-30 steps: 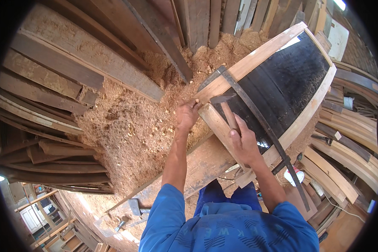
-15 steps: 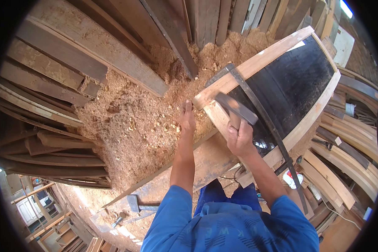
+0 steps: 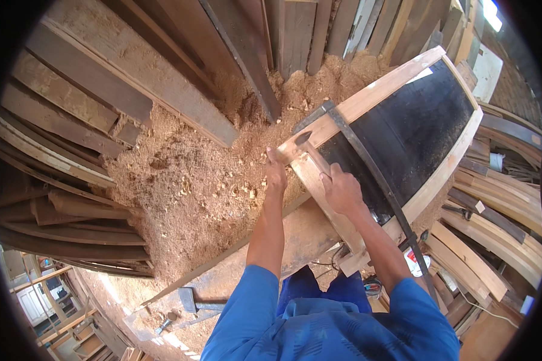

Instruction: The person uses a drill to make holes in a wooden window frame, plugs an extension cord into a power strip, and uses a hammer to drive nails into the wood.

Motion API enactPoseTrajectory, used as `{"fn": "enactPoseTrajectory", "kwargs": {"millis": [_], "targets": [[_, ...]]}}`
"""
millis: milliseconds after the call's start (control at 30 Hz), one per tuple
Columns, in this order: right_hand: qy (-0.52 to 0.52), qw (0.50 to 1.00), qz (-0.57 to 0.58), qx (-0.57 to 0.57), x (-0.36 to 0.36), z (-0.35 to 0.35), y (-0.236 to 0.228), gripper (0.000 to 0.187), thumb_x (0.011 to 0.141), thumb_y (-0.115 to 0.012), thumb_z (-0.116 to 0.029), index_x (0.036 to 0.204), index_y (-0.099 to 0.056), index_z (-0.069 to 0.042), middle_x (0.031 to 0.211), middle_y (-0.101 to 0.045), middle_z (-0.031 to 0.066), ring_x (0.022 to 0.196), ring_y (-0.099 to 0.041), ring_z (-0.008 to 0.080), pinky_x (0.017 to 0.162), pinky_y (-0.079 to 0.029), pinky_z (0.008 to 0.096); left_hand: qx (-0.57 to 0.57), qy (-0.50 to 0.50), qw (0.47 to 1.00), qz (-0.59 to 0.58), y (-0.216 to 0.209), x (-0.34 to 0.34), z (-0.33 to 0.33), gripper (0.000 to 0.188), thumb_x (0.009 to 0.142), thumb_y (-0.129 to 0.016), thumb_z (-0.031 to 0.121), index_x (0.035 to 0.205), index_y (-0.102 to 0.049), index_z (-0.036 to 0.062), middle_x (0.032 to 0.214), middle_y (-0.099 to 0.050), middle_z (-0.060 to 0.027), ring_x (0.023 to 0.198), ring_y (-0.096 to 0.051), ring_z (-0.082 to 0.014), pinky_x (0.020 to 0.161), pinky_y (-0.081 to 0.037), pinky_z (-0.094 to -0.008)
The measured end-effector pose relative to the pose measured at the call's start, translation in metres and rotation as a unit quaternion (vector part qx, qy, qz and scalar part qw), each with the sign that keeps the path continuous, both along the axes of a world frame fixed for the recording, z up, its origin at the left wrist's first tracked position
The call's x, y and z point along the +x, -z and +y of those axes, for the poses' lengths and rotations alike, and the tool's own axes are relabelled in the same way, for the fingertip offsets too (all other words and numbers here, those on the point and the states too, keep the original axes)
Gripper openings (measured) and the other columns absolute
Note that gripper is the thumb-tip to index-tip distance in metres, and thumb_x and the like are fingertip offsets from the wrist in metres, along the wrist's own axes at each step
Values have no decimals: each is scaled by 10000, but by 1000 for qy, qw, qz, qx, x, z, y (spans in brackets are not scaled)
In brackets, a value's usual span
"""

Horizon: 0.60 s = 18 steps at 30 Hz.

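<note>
My right hand (image 3: 343, 191) is closed round the wooden handle of a hammer (image 3: 314, 154), whose dark head is down at the near left corner of a wooden frame (image 3: 307, 171). My left hand (image 3: 276, 173) grips the end of that corner, a little left of the hammer head; some of its fingers are hidden. The frame is pale wood with curved sides round a dark, glossy panel (image 3: 412, 120). A long metal bar clamp (image 3: 373, 165) lies across it, its jaw over the far rail.
Wood shavings (image 3: 205, 186) cover the surface left of the frame. On the bench edge lie a flat-bladed tool (image 3: 187, 299) and a smaller tool (image 3: 165, 323). Planks (image 3: 144, 75) lean at the far left, and curved timber pieces (image 3: 467, 256) are stacked at right.
The hammer has swung left and down, its head going from above the dark panel to the frame's corner. My left hand stays at the corner. The whole view has shifted slightly.
</note>
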State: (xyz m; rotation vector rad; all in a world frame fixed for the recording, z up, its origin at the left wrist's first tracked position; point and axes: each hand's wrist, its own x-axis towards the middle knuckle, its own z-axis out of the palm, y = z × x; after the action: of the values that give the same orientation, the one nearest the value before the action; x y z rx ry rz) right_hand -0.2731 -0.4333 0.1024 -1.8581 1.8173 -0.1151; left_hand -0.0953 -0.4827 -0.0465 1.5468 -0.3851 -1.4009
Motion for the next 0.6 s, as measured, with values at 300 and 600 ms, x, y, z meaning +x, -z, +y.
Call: {"fn": "enactPoseTrajectory", "kwargs": {"millis": [300, 600], "targets": [[-25, 998, -19, -46, 1, 7, 14, 269, 939, -625, -236, 972, -508, 5, 735, -656, 250, 700, -658, 476, 626, -519, 539, 18, 11, 999, -26, 1, -3, 9, 875, 1033, -218, 642, 1464, -375, -103, 1439, -493, -290, 1344, -475, -386, 1160, -342, -444], [-3, 1000, -12, -14, 7, 25, 5, 286, 939, -626, -243, 971, -496, 10, 714, -629, 267, 682, -633, 502, 644, -512, 559, -12, 3, 999, -42, 16, -5, 9, 876, 1034, -174, 640, 1512, -315, -80, 1503, -422, -295, 1394, -417, -405, 1190, -287, -414]]}}
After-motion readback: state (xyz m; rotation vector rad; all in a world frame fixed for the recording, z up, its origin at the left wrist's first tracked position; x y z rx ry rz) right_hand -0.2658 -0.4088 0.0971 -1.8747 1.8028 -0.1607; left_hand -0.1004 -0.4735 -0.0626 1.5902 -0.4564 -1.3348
